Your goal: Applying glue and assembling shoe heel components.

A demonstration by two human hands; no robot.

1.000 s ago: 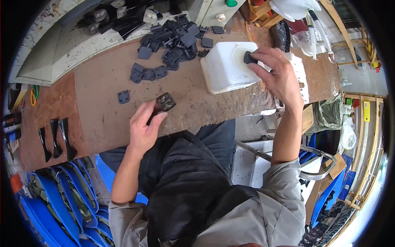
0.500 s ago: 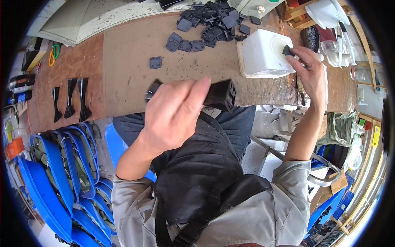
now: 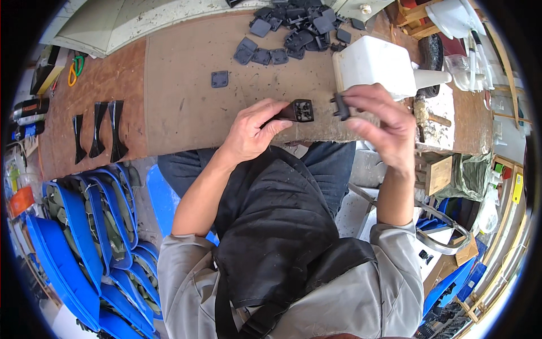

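Note:
My left hand (image 3: 252, 129) is closed around a black flared furniture leg (image 3: 297, 111), with its square, partly hollow end turned to the right. Between the thumb and fingers of my right hand (image 3: 385, 121) is a small dark plastic cap (image 3: 340, 107) with prongs, held upright. A short gap separates the cap from the leg's end. One loose square cap (image 3: 219, 79) lies on the brown bench mat. Farther back there is a pile of the same dark caps (image 3: 299, 28). Three more black legs (image 3: 97, 130) lie side by side at the left.
A white plastic container (image 3: 375, 65) with a pale spout stands on the bench at the right, by a stained white patch (image 3: 438, 121). Scissors with green and yellow handles (image 3: 75, 72) lie at the far left. Blue bins (image 3: 62, 248) stack below the bench.
My right hand has drawn back from the white container toward the leg, bringing the cap. My left hand has moved slightly and turned the leg's end into view.

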